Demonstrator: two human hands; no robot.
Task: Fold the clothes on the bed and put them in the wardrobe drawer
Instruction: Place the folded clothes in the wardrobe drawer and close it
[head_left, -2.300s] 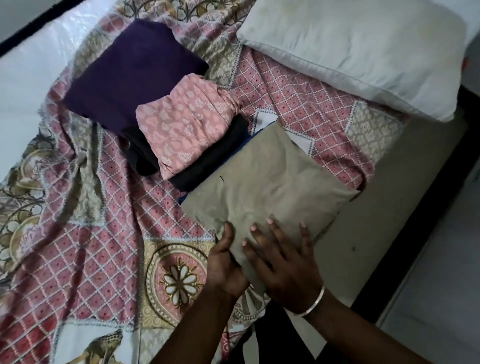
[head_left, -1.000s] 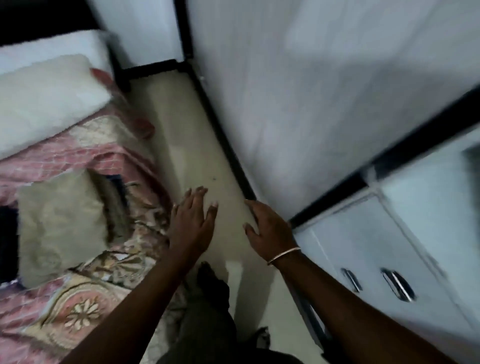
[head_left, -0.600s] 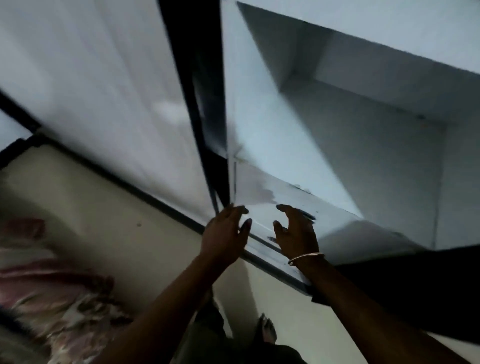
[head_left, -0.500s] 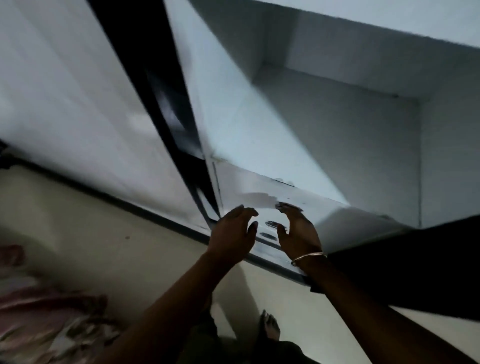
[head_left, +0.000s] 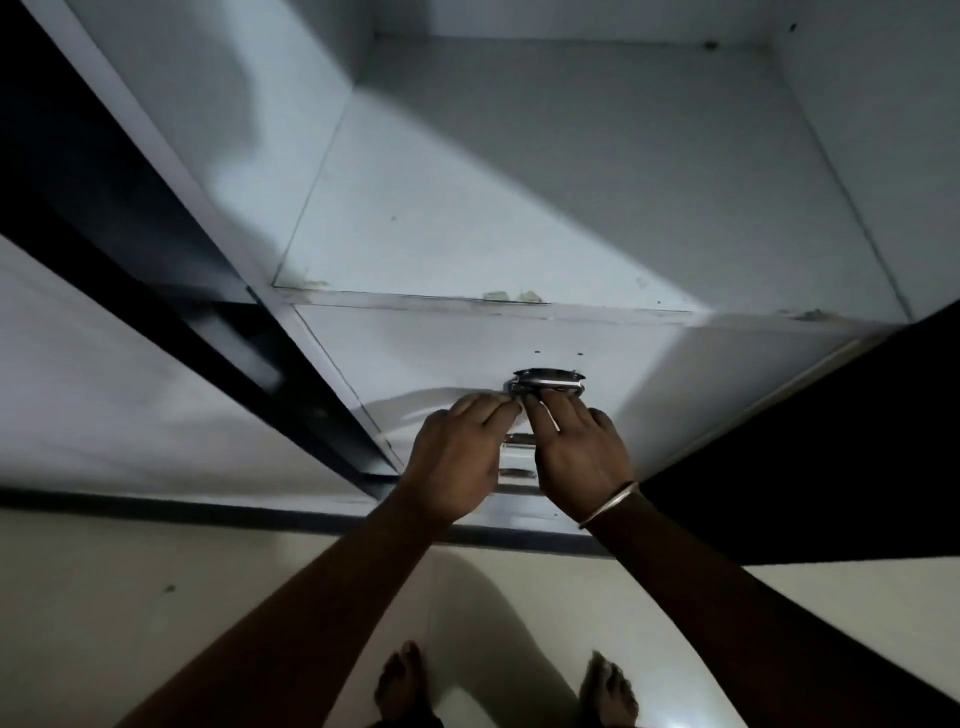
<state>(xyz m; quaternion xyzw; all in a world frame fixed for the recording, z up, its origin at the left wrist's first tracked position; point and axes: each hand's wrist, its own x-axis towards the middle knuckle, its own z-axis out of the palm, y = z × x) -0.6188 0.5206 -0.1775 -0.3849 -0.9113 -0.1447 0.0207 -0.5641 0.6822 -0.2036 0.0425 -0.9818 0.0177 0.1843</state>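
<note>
Head view: white drawer, shut, centre frame, chrome handle at its 12 o'clock. Left hand and right hand curl fingertips onto handle's lower edge.

Open wardrobe compartment at top, its shelf floor running down to a front edge; drawer front directly below that edge. Handle sits near the middle of the drawer front, two more handles lower down, partly hidden between the hands. Left hand and right hand side by side just under the top handle, fingertips at it; floor below the wardrobe base, two bare feet at the bottom edge.
</note>
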